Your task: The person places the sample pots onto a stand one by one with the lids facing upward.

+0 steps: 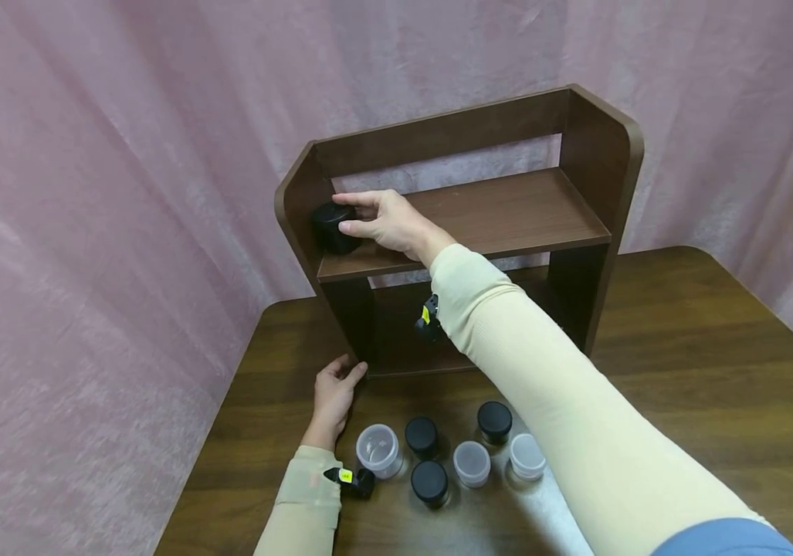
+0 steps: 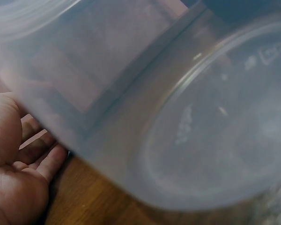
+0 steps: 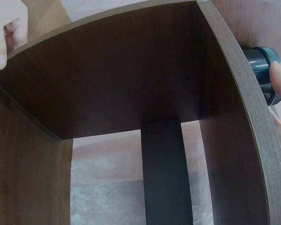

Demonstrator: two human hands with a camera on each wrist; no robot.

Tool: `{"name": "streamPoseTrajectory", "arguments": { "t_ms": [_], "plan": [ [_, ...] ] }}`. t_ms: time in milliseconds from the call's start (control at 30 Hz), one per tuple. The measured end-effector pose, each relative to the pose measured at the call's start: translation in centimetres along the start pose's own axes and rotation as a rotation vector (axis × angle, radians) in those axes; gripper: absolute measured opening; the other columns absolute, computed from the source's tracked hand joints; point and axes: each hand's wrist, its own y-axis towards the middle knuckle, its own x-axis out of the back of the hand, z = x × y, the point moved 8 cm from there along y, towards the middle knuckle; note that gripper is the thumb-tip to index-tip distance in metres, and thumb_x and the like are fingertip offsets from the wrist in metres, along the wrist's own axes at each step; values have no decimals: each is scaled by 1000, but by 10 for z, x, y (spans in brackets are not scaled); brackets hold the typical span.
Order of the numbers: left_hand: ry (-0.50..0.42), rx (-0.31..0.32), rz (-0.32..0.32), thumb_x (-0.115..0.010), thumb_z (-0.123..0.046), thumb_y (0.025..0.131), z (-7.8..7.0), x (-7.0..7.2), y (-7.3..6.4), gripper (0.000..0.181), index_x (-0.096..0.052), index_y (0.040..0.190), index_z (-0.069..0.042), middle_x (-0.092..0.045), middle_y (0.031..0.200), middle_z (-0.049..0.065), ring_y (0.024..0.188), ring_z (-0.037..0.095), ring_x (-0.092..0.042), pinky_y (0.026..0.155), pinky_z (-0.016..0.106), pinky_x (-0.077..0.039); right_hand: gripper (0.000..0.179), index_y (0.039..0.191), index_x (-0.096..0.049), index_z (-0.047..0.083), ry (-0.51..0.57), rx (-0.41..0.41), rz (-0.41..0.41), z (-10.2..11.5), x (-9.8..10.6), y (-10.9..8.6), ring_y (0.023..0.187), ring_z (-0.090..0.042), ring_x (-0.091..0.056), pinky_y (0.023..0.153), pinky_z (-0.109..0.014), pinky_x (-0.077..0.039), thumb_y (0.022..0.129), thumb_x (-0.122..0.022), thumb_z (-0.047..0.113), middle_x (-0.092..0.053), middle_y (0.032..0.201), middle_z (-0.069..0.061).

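Note:
My right hand (image 1: 392, 224) grips a black jar (image 1: 330, 228) between thumb and fingers, at the left end of the upper board of a brown two-tier shelf (image 1: 507, 216). In the right wrist view the jar (image 3: 262, 65) shows glossy dark sides beside the fingers. Down at the shelf's lower left front corner, my left hand (image 1: 333, 394) holds the side panel, thumb at its front edge and fingers on the outer side. A clear plastic tub (image 1: 378, 450) stands right by the left wrist; its translucent wall (image 2: 131, 117) fills most of the left wrist view.
In front of the shelf stand several small jars: black-lidded ones (image 1: 429, 483) and pale-lidded ones (image 1: 471, 463). They sit on a brown wooden table (image 1: 702, 371), partly under my right forearm. Pink curtains (image 1: 125, 193) hang behind.

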Motion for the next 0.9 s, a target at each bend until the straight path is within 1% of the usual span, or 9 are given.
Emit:
{"name": "streamPoseTrajectory", "arguments": {
  "t_ms": [67, 167, 267, 333, 467, 567, 633, 733, 900],
  "plan": [
    [4, -4, 3, -74, -29, 86, -1, -1, -1, 58, -54, 131, 3, -52, 133, 19, 122, 32, -49, 98, 45, -41, 51, 138, -53, 7, 1, -4, -15, 0, 2, -1, 111, -15, -60, 85, -26, -49, 89, -68, 8, -57, 133, -9],
    [8, 2, -1, -74, -29, 86, 0, 0, -2, 58, -54, 130, 2, -52, 133, 19, 122, 32, -49, 99, 44, -41, 46, 135, -56, 8, -34, 6, -73, 2, 8, -4, 113, -14, -58, 88, -26, -48, 90, -68, 13, -58, 133, -6],
    [10, 3, -6, -74, -29, 86, -1, 2, -2, 57, -55, 130, 2, -52, 133, 19, 123, 32, -49, 99, 45, -41, 39, 129, -62, 8, -71, 56, -160, 8, 15, -7, 112, -13, -58, 91, -25, -46, 91, -67, 17, -61, 129, -4],
    [13, 7, -8, -73, -29, 86, -2, 4, -2, 57, -55, 130, 2, -52, 133, 19, 123, 32, -49, 100, 44, -41, 34, 124, -65, 8, -82, 99, -220, 14, 19, -8, 108, -13, -59, 91, -24, -46, 92, -67, 18, -64, 123, -5],
    [18, 9, -9, -73, -29, 86, -5, 6, -2, 57, -54, 130, 2, -52, 133, 19, 122, 31, -49, 99, 44, -41, 26, 115, -70, 9, -109, 154, -310, 23, 24, -10, 98, -11, -61, 84, -22, -47, 92, -67, 20, -69, 110, -3],
    [9, 4, -8, -73, -29, 86, -7, 6, -1, 57, -54, 131, 2, -52, 132, 19, 122, 31, -49, 99, 44, -41, 22, 109, -73, 9, -149, 175, -371, 27, 29, -12, 90, -9, -61, 77, -22, -46, 91, -68, 22, -71, 101, -1],
    [11, 3, -6, -73, -29, 86, -7, 6, -1, 58, -54, 131, 2, -52, 132, 19, 122, 31, -50, 98, 44, -41, 21, 105, -74, 10, -178, 179, -411, 28, 32, -13, 86, -9, -60, 74, -23, -45, 90, -69, 24, -71, 95, 0],
    [23, 12, -3, -74, -31, 86, -5, 7, -1, 60, -53, 132, 2, -52, 132, 19, 122, 32, -50, 99, 44, -41, 20, 99, -75, 12, -219, 161, -458, 26, 35, -17, 82, -10, -58, 70, -24, -44, 89, -71, 29, -69, 86, 2],
    [16, 26, 10, -73, -30, 86, 0, 5, -3, 60, -52, 133, 2, -51, 134, 19, 124, 32, -48, 100, 44, -41, 21, 93, -75, 13, -244, 132, -469, 22, 38, -24, 79, -12, -55, 68, -25, -42, 87, -72, 33, -67, 81, 2]
  ]
}}
